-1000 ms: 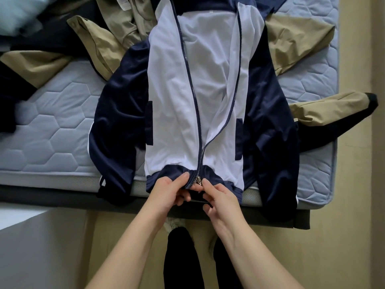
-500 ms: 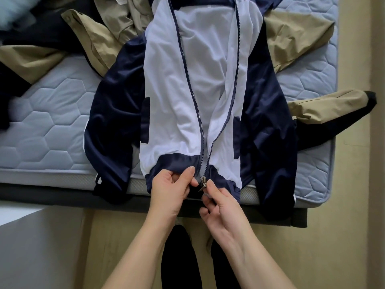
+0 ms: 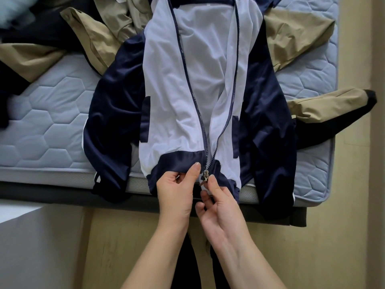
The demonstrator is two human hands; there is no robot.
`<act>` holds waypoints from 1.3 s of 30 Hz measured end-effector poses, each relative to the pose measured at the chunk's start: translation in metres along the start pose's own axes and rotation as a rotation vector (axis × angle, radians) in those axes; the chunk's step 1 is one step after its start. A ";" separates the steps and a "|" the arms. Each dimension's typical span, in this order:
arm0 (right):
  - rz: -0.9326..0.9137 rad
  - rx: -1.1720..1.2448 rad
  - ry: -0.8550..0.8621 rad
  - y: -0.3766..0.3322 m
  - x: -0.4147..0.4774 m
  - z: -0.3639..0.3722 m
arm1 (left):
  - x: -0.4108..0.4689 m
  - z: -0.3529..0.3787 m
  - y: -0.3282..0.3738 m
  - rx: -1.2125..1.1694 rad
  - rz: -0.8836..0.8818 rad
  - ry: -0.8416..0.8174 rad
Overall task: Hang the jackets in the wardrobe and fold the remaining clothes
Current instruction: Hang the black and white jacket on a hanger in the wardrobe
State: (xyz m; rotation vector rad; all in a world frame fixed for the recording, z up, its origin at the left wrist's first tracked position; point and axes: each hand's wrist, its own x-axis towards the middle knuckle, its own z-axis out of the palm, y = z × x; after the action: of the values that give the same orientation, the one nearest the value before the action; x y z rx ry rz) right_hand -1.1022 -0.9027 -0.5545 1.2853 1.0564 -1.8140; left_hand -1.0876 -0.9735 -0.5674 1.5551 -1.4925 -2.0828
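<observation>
The jacket (image 3: 183,80) lies flat on the bed (image 3: 52,122) for zipping. At 6 o'clock left hand (image 3: 175,192) pinches the hem (image 3: 177,163), right hand (image 3: 223,207) pinches the zip (image 3: 206,175)

jacket (image 3: 183,80): navy, white front | mattress (image 3: 52,126): pale blue hexagon quilting | coat (image 3: 291,36): tan

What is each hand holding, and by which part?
Both hold the navy-and-white jacket at its bottom hem: the left hand pinches the navy band beside the zipper slider, the right hand the fabric just below it.
</observation>
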 end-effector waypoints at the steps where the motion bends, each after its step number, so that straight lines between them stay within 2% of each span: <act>1: 0.000 0.022 -0.001 0.001 0.000 0.000 | -0.002 0.002 -0.001 -0.009 -0.011 0.015; 5: -0.007 0.115 -0.012 0.002 0.003 0.001 | -0.007 0.006 -0.004 -0.013 -0.029 0.039; 9: -0.017 0.127 -0.013 0.001 0.006 0.000 | -0.007 0.005 -0.003 0.082 0.030 0.006; 12: -0.035 0.097 0.004 -0.005 0.009 -0.002 | 0.001 -0.003 -0.002 0.308 0.135 -0.074; 15: -0.053 0.014 0.029 -0.008 0.012 -0.006 | 0.006 -0.010 0.000 0.489 0.165 -0.160; 18: -0.038 -0.140 0.007 -0.009 0.012 -0.011 | 0.008 -0.014 -0.001 0.554 0.158 -0.177; 25: 0.096 -0.735 -0.142 -0.025 -0.001 -0.013 | 0.008 -0.026 -0.004 0.661 0.132 -0.120; 27: 0.093 -0.724 -0.170 -0.033 -0.002 -0.010 | 0.008 -0.029 -0.001 0.718 0.159 -0.132; 31: 0.122 -0.490 -0.205 -0.043 0.001 0.008 | 0.003 -0.035 0.006 0.812 0.226 -0.147; 34: 0.081 -0.312 -0.176 -0.063 0.006 0.029 | 0.002 -0.054 -0.003 0.923 0.146 -0.115; 36: 0.042 -0.332 -0.197 -0.079 0.005 0.045 | 0.003 -0.074 -0.010 0.935 0.059 -0.081; 39: 0.021 -0.513 -0.204 -0.088 0.002 0.059 | 0.006 -0.087 -0.011 0.977 -0.060 -0.037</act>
State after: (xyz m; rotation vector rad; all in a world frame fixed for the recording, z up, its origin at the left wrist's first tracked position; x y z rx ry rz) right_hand -1.2031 -0.9156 -0.5242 0.7839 1.2769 -1.4852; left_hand -1.0171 -1.0252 -0.5769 1.7920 -2.7296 -1.4198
